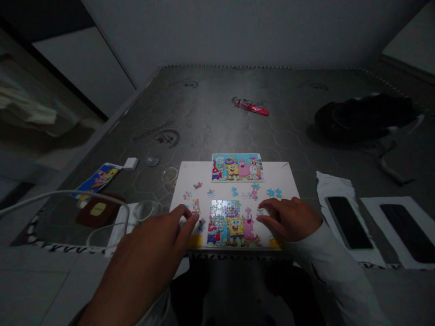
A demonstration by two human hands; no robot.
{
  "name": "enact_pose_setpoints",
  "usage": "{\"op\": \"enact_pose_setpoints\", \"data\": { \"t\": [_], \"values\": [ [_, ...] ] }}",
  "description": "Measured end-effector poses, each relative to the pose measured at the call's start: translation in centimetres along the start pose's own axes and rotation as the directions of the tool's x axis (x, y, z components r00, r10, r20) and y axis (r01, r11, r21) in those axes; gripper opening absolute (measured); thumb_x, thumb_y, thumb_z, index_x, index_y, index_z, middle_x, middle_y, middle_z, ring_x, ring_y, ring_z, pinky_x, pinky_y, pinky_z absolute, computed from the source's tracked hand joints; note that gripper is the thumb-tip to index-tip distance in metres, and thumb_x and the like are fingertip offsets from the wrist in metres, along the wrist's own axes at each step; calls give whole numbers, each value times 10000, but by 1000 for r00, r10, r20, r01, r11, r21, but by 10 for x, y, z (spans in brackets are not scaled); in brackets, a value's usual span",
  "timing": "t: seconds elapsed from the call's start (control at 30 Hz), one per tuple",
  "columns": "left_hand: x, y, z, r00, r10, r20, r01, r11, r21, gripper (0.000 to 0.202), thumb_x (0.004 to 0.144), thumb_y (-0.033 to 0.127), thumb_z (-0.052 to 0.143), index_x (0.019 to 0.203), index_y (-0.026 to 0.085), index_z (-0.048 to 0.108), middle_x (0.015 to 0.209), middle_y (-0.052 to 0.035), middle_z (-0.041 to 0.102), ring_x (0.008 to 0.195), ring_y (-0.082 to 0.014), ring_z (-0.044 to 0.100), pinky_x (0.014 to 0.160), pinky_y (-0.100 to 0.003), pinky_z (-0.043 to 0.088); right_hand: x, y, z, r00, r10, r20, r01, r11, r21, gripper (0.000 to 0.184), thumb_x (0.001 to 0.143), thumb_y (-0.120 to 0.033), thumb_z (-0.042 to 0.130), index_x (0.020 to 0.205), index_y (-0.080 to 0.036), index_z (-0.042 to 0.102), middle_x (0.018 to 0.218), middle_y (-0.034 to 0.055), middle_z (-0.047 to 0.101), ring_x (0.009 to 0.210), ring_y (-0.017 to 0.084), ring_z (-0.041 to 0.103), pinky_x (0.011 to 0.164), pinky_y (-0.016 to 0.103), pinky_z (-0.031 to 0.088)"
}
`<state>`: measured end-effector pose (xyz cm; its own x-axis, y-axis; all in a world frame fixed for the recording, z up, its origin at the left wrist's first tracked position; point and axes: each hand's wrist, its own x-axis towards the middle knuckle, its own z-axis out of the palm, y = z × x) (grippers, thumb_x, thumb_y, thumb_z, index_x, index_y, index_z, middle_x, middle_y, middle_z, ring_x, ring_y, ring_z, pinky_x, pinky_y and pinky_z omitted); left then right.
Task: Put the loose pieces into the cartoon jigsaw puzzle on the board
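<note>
A partly joined jigsaw puzzle (pixel 224 226) of cartoon figures lies near the front of a white board (pixel 285 176). My right hand (pixel 288 219) is at the puzzle's right edge, with a small puzzle piece (pixel 259 211) between thumb and index finger. On the left side, my left hand (pixel 163 235) has thumb and index finger brought close together beside some loose pieces (pixel 201 224); whether anything is between them is hidden. Above the puzzle is a picture card (pixel 237 168) with the same figures. Loose pieces, among them blue ones (pixel 274 193), lie between card and puzzle.
Two phones (pixel 350 222) lie at the right, and a black bag (pixel 367 117) sits farther back. A red packet (pixel 251 107) is toward the rear. At the left are a brown case (pixel 98 210), a white cable (pixel 68 192), a colourful packet (pixel 98 179) and a clear cup (pixel 169 175).
</note>
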<state>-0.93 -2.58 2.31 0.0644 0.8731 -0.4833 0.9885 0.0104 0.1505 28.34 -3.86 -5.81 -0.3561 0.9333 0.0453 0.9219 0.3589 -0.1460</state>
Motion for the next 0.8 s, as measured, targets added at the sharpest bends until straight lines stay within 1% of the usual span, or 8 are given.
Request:
{"op": "enact_pose_setpoints", "data": {
  "t": [0.1, 0.17, 0.37, 0.5, 0.67, 0.8],
  "values": [
    [0, 0, 0, 1000, -25, -10, 25, 1000, 18, 433, 942, 573, 270, 1032, 304, 599, 830, -41, 695, 801, -270, 671, 626, -335, 376, 0, -1, -1, 1000, 0, -19, -1, 1000, -27, 265, 884, -449, 605, 1025, -232, 662, 689, -7, 711, 594, 197, 648, 602, 333, 418],
    [0, 0, 0, 1000, -22, -12, 22, 1000, 21, 429, 943, 569, 270, 1040, 308, 596, 838, -41, 698, 803, -270, 672, 623, -333, 377, 0, -1, -1, 1000, -5, -19, 4, 1000, -31, 267, 883, -447, 606, 1031, -232, 663, 683, -7, 709, 586, 196, 643, 599, 334, 419],
    [-2, -2, 0, 1000, 4, -6, -4, 1000, 20, 438, 951, 566, 262, 1033, 295, 598, 843, -45, 702, 803, -258, 674, 636, -327, 389, -3, 1, 0, 1000, -14, 3, 14, 999, -31, 269, 899, -456, 583, 1047, -241, 650, 704, -12, 711, 596, 194, 642, 625, 347, 434],
    [-2, -1, 0, 1000, -6, -17, 7, 1000, 20, 438, 949, 566, 276, 1033, 299, 612, 842, -41, 707, 797, -256, 674, 620, -322, 384, -3, 2, 1, 1000, -10, 18, 10, 999, -31, 280, 904, -470, 571, 1053, -244, 645, 724, -7, 719, 614, 198, 649, 634, 349, 434],
    [-2, 0, -2, 1000, -12, -22, 12, 1000, 26, 463, 951, 556, 268, 1065, 286, 626, 841, -61, 711, 790, -261, 677, 614, -323, 386, -2, 2, -1, 999, -9, 41, 10, 1000, -27, 290, 913, -474, 551, 1056, -242, 647, 720, 2, 718, 614, 185, 644, 638, 336, 425],
    [-1, -1, -2, 1000, -23, -14, 23, 999, 23, 464, 943, 576, 277, 1039, 293, 632, 837, -59, 710, 795, -271, 679, 609, -328, 389, -2, 2, -2, 999, 1, 40, 0, 1000, -24, 292, 915, -474, 543, 1058, -241, 647, 733, 8, 721, 622, 183, 642, 648, 337, 423]
  ]
}}
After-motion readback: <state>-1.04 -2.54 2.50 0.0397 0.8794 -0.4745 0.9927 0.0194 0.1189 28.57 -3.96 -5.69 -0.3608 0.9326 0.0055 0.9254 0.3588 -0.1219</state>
